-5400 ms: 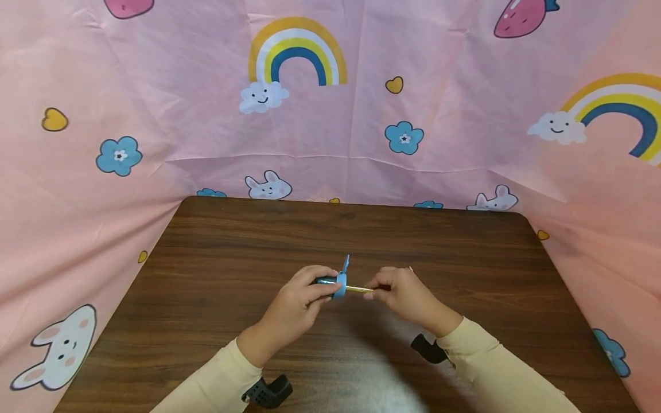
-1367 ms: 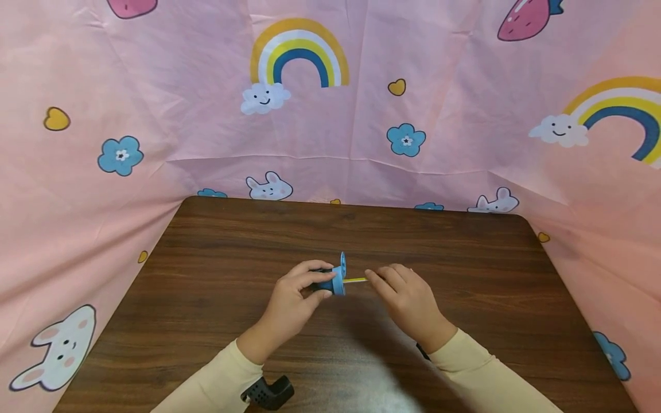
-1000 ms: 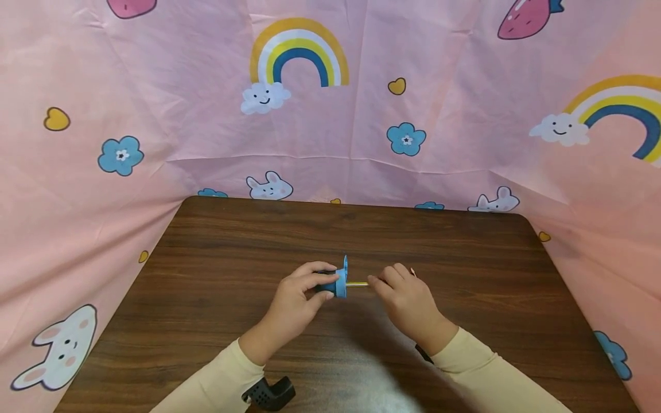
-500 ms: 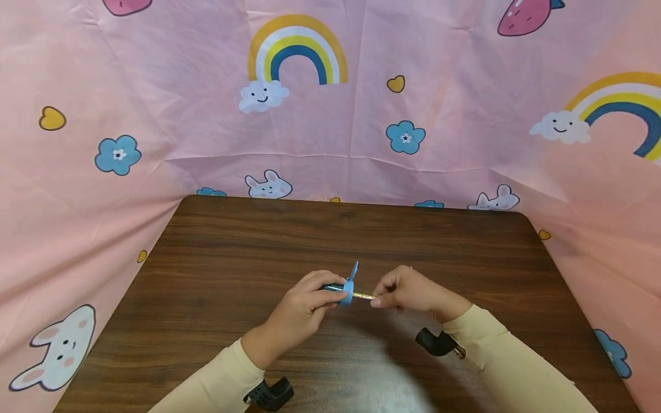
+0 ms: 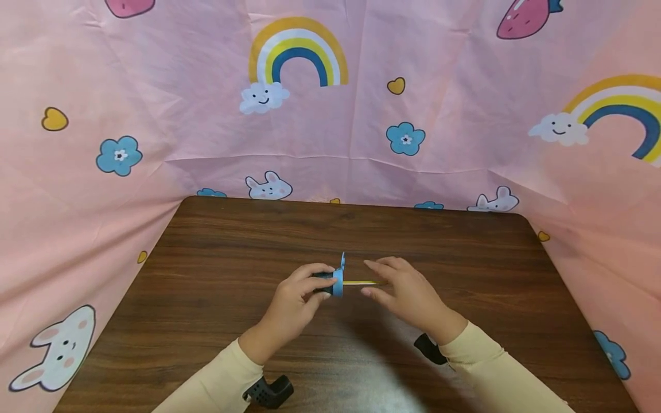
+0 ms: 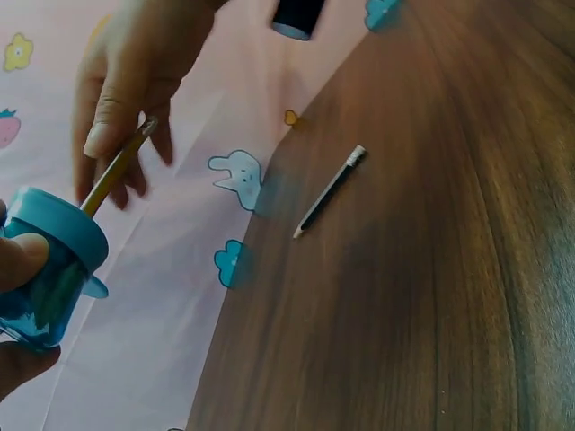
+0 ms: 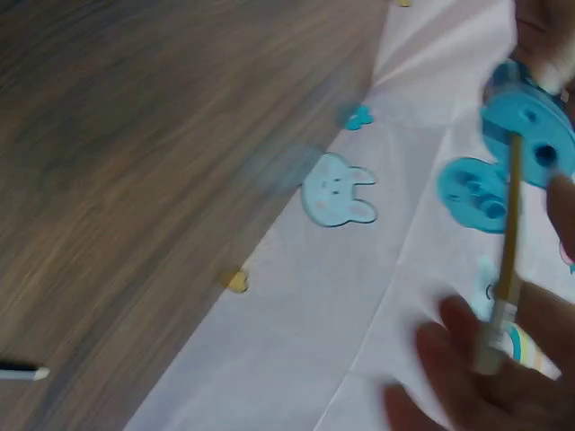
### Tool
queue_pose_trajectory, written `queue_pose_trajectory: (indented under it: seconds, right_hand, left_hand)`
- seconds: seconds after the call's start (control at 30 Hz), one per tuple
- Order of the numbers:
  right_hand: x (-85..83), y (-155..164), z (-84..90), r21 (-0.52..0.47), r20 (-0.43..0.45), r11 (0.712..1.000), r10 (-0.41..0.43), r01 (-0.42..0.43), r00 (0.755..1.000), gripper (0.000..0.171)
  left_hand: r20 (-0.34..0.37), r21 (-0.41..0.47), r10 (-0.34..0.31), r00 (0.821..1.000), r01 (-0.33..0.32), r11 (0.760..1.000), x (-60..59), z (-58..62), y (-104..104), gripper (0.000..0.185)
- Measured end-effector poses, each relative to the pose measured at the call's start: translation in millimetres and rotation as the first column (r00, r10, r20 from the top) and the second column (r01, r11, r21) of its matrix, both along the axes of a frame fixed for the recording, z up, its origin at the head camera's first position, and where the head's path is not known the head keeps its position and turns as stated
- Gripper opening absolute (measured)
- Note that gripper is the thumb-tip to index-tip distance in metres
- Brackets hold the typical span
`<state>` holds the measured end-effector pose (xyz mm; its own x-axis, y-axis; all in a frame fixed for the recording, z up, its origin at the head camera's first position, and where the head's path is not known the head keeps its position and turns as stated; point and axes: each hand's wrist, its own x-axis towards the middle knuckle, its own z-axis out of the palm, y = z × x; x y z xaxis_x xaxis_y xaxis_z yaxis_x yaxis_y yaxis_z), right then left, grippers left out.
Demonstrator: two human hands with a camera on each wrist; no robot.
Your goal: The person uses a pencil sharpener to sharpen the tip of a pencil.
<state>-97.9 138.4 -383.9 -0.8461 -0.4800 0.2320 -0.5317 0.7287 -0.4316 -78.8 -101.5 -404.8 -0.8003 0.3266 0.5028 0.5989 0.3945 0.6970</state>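
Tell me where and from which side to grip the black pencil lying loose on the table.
Pinch the black pencil mid-shaft from above, fingers straddling its thin length. It lies flat on the table, apart from the hands, so nothing blocks that approach.

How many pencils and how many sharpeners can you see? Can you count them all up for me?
Pencils: 2, a yellow pencil stuck in the sharpener and a dark pencil lying on the table.
Sharpeners: 1, the blue sharpener.
Total: 3.
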Motion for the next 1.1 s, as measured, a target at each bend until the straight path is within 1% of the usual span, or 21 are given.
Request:
queue_pose_trajectory:
  seconds: [0.03,0.07,0.1,0.17,0.23,0.3,0.37,0.43,0.5,0.57,0.63,0.67,0.7,0.73,0.77,0.8,0.9,0.97,1.0,1.03,1.1]
  right_hand:
    - [1.0,0.8,-3.5,0.000,-0.117,1.000,0.016,-0.016,0.993,0.053]
    - [1.7,1.5,-7.1,0.003,-0.237,1.000,0.031,-0.031,0.971,0.054]
    - [1.7,2.0,-10.9,0.005,-0.347,0.999,0.049,-0.050,0.936,0.053]
    - [0.4,2.4,-18.7,0.015,-0.530,0.995,0.095,-0.102,0.842,0.042]
    - [-0.7,1.6,-24.6,0.030,-0.642,0.989,0.130,-0.144,0.755,0.026]
    - [-1.1,0.4,-28.4,0.043,-0.698,0.987,0.142,-0.157,0.702,0.020]
    - [-0.8,-0.8,-30.5,0.049,-0.725,0.987,0.140,-0.152,0.674,0.023]
    - [0.4,-2.0,-30.2,0.033,-0.710,0.988,0.129,-0.151,0.692,0.015]
    - [2.1,-3.1,-27.8,-0.008,-0.654,0.986,0.121,-0.167,0.747,0.009]
    - [4.2,-3.9,-22.8,-0.059,-0.539,0.982,0.119,-0.179,0.834,0.015]
    - [5.1,-3.4,-16.6,-0.126,-0.354,0.974,0.133,-0.189,0.926,0.016]
    - [4.9,-2.9,-13.2,-0.156,-0.242,0.971,0.140,-0.181,0.960,0.013]
    - [4.0,-2.0,-9.9,-0.182,-0.125,0.969,0.147,-0.168,0.981,0.010]
    - [2.3,-0.9,-6.6,-0.210,-0.004,0.966,0.152,-0.150,0.988,0.006]
    - [0.1,0.6,-3.8,-0.235,0.121,0.964,0.157,-0.125,0.980,0.006]
    - [-2.4,1.9,-1.3,-0.260,0.239,0.961,0.157,-0.093,0.958,0.007]
    - [-10.9,6.3,2.4,-0.303,0.489,0.953,0.164,-0.010,0.856,0.012]
    - [-15.0,8.6,2.5,-0.310,0.575,0.950,0.165,0.027,0.801,0.013]
    - [-16.4,9.3,2.4,-0.306,0.589,0.952,0.169,0.025,0.790,0.013]
    - [-17.5,9.7,2.0,-0.297,0.594,0.955,0.170,0.018,0.786,0.012]
    - [-18.2,9.3,2.3,-0.277,0.585,0.961,0.167,0.002,0.793,0.012]
  left_hand:
    - [0.020,0.006,0.016,1.000,-0.017,1.000,0.3,0.9,-0.1,0.030]
    - [0.041,0.013,0.031,0.999,-0.032,0.999,0.6,1.8,-0.2,0.030]
    - [0.061,0.019,0.043,0.997,-0.044,0.999,0.8,2.6,-0.2,0.030]
    - [0.096,0.033,0.057,0.994,-0.060,0.998,1.3,4.3,0.1,0.030]
    - [0.130,0.045,0.065,0.989,-0.071,0.996,1.6,6.2,1.0,0.031]
    - [0.174,0.057,0.064,0.983,-0.075,0.996,2.3,7.8,2.4,0.031]
    - [0.212,0.067,0.058,0.976,-0.074,0.995,3.4,8.9,3.7,0.032]
    - [0.222,0.057,0.049,0.974,-0.063,0.996,4.2,9.1,4.4,0.032]
    - [0.197,0.032,0.032,0.980,-0.039,0.999,4.5,8.4,4.1,0.032]
    - [0.137,-0.008,0.013,0.990,-0.012,1.000,4.1,7.0,2.8,0.032]
    - [0.069,-0.046,-0.010,0.998,0.014,0.999,3.6,4.9,0.9,0.032]
    - [0.033,-0.062,-0.024,0.999,0.026,0.998,3.1,3.8,0.0,0.032]
    - [-0.001,-0.075,-0.036,0.999,0.036,0.997,2.8,3.0,-0.7,0.031]
    - [-0.038,-0.084,-0.048,0.998,0.045,0.995,2.3,2.5,-1.2,0.031]
    - [-0.073,-0.093,-0.061,0.995,0.054,0.994,1.6,1.7,-1.4,0.031]
    - [-0.102,-0.096,-0.073,0.992,0.063,0.993,0.8,0.9,-1.2,0.030]
    - [-0.167,-0.096,-0.099,0.981,0.084,0.992,-0.5,0.8,0.2,0.029]
    - [-0.187,-0.095,-0.110,0.976,0.093,0.991,-1.4,-0.3,1.6,0.029]
    - [-0.189,-0.093,-0.112,0.976,0.095,0.991,-1.7,-0.8,2.1,0.029]
    - [-0.189,-0.090,-0.111,0.976,0.095,0.991,-1.6,-0.8,2.4,0.029]
    - [-0.186,-0.086,-0.105,0.977,0.090,0.992,-1.7,-1.6,2.8,0.030]
